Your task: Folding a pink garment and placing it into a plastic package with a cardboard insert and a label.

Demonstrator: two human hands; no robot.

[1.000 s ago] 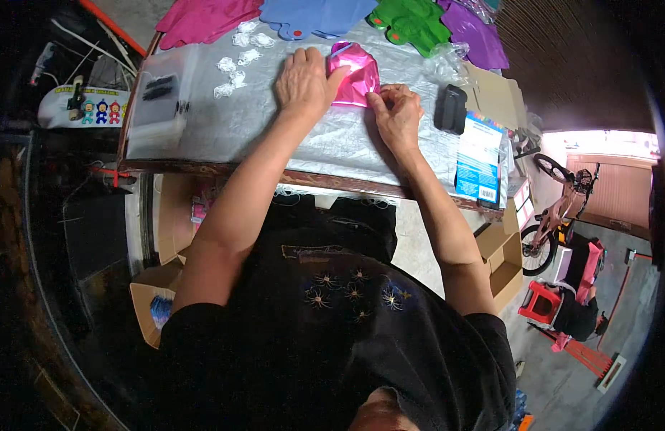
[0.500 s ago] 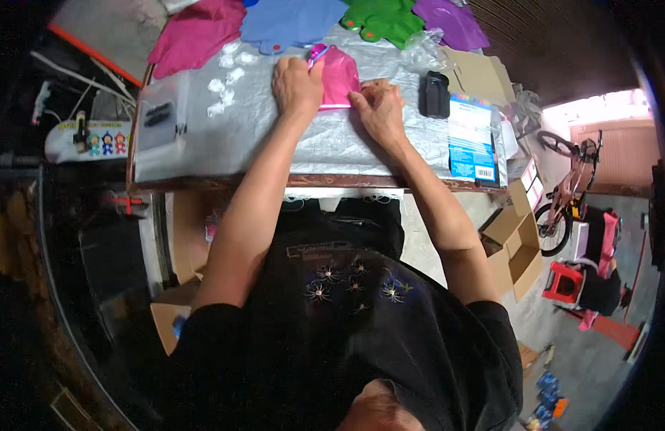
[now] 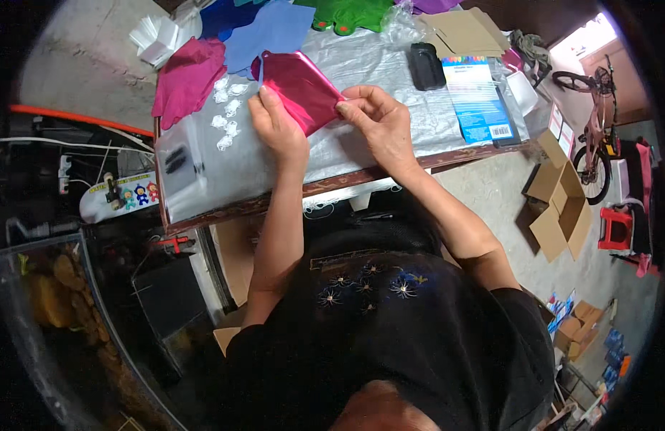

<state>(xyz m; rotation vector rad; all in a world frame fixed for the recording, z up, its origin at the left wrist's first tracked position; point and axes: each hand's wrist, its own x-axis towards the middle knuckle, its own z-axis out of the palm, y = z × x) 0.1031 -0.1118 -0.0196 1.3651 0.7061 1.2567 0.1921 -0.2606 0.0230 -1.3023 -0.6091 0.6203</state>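
Over the table I hold up a shiny pink piece of cloth (image 3: 304, 90), tilted and spread flat between my hands. My left hand (image 3: 278, 126) grips its lower left side, the thumb lying along the front. The fingers behind the cloth are partly hidden. My right hand (image 3: 381, 126) pinches the right-hand corner between thumb and fingers. A narrow light-blue strip hangs at the cloth's left end, beside my left fingertips. Left of my left hand, several small bundles of white elastic cord (image 3: 225, 122) lie on the silvery table cover (image 3: 332, 154).
Pink fabric (image 3: 189, 82), blue fabric (image 3: 271, 32) and green fabric (image 3: 350, 14) lie along the far edge. At the right are a black tray (image 3: 426, 66), a blue-and-white printed card (image 3: 476, 100) and flat cardboard (image 3: 465, 32). An open carton (image 3: 559, 205) stands on the floor.
The pink cloth has come up off the table and now shows a larger, tilted face. My right hand has shifted to its corner. The whole view has turned slightly.
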